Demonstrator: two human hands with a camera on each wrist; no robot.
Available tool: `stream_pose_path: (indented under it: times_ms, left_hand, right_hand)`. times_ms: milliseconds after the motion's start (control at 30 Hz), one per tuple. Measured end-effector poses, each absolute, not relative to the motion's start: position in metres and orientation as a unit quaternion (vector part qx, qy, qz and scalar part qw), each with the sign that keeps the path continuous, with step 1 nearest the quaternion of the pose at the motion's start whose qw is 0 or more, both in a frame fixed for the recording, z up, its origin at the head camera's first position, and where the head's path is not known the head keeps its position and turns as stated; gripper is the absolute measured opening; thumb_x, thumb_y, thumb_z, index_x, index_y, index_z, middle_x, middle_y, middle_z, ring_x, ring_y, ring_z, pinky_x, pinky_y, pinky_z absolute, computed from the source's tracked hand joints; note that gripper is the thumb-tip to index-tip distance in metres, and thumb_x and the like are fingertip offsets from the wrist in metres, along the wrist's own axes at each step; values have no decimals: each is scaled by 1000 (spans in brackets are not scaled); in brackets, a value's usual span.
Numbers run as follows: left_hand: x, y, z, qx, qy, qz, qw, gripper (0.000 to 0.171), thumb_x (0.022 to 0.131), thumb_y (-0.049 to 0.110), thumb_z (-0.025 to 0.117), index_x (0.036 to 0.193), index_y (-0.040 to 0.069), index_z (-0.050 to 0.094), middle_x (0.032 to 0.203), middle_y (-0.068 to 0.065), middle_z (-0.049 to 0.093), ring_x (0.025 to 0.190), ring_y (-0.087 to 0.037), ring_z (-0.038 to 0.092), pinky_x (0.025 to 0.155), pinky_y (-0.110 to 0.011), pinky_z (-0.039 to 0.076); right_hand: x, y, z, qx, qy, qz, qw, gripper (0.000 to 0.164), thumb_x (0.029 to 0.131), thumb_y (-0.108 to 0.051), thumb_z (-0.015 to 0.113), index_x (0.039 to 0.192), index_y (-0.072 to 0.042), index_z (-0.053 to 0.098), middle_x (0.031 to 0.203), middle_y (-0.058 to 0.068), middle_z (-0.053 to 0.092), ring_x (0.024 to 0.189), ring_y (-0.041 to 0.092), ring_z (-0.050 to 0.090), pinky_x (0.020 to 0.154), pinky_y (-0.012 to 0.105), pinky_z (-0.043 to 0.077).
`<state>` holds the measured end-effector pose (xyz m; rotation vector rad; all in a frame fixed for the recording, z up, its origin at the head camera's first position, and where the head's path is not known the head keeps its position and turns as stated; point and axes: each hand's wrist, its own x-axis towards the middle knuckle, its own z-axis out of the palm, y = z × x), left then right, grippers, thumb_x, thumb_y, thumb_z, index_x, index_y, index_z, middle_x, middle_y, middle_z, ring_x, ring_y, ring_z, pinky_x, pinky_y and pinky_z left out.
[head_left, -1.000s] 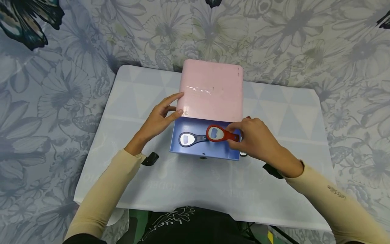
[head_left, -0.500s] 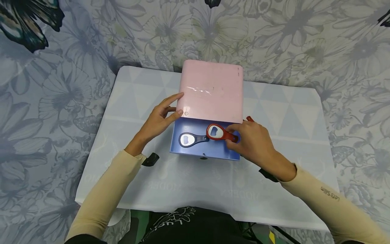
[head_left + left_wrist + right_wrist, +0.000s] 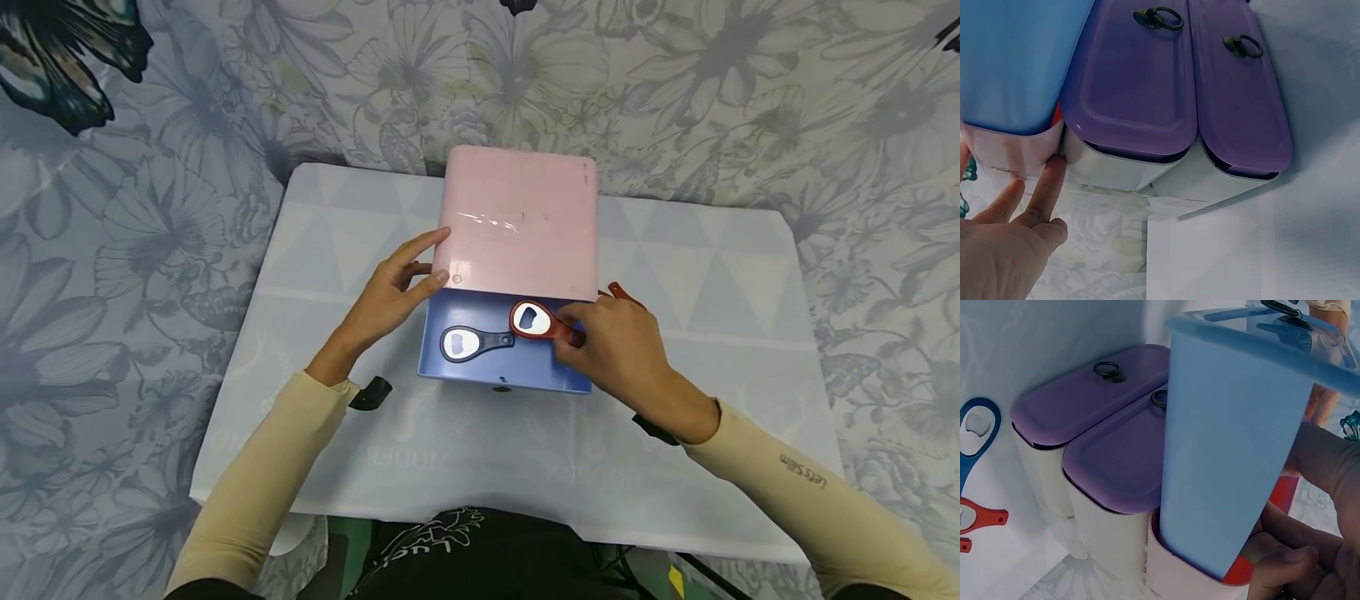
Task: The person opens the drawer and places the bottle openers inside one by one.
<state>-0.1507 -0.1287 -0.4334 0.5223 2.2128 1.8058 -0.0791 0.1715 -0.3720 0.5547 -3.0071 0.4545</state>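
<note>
A pink drawer cabinet (image 3: 517,225) stands on the table with its top blue drawer (image 3: 465,375) pulled out. My left hand (image 3: 386,296) rests its thumb and fingertips against the cabinet's left side, fingers fairly straight. Inside the drawer lies a dark blue bottle opener (image 3: 480,343). My right hand (image 3: 622,342) pinches the handle of a red bottle opener (image 3: 530,320) over the drawer's right part. Its round head is toward the left, near the blue opener's handle end. In the right wrist view, fingers of my right hand (image 3: 1310,544) show beside the drawer's side; the pinched opener is hidden there.
Two purple drawers (image 3: 1079,400) with ring pulls sit shut below the blue one. On the table to the cabinet's right lie a blue bottle opener (image 3: 988,425) and red opener handles (image 3: 988,515), partly covered by my right hand in the head view.
My right hand has shifted slightly left, and the red opener's head has moved a little toward the cabinet. More of a red handle on the table now shows beyond that hand. My left hand stays put.
</note>
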Motion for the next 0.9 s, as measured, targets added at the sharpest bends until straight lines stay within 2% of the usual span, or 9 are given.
stream_pose_path:
  times_ms: [233, 433, 633, 733, 900]
  left_hand:
    - [-151, -129, -433, 179, 756, 619, 117, 58, 101, 16, 61, 154, 32, 42, 161, 11, 32, 127, -32, 54, 103, -55, 47]
    - [-150, -130, -432, 176, 759, 615, 121, 58, 102, 17, 60, 154, 32, 41, 161, 12, 32, 129, -32, 54, 104, -55, 46]
    - [-150, -130, -431, 178, 761, 612, 120, 58, 102, 18, 60, 154, 33, 41, 161, 12, 32, 129, -31, 54, 103, -55, 47]
    - [-149, -130, -431, 176, 762, 611, 119, 57, 102, 18, 60, 154, 33, 41, 161, 12, 32, 129, -32, 54, 104, -56, 46]
    - [-150, -129, -432, 174, 764, 609, 120, 57, 101, 19, 61, 154, 33, 41, 161, 10, 32, 130, -34, 52, 108, -59, 41]
  right_hand:
    - [-81, 171, -374, 181, -973, 138, 29, 18, 76, -13, 75, 94, -12, 80, 67, 1, 66, 63, 16, 55, 52, 33, 41]
    - [-82, 170, -377, 187, -972, 136, 46, 15, 81, -14, 80, 96, -13, 80, 74, 6, 71, 68, 20, 62, 55, 37, 47]
    - [-74, 175, -365, 189, -971, 143, 39, 28, 78, -20, 88, 103, -11, 80, 92, 10, 77, 82, 27, 69, 62, 44, 55]
    - [-69, 179, -359, 197, -968, 151, 49, 31, 77, -22, 88, 104, -10, 80, 93, 9, 78, 78, 27, 69, 59, 43, 54]
    - [-63, 187, -355, 234, -954, 164, 87, 35, 75, -26, 90, 104, -10, 79, 94, 7, 78, 78, 25, 68, 65, 42, 53]
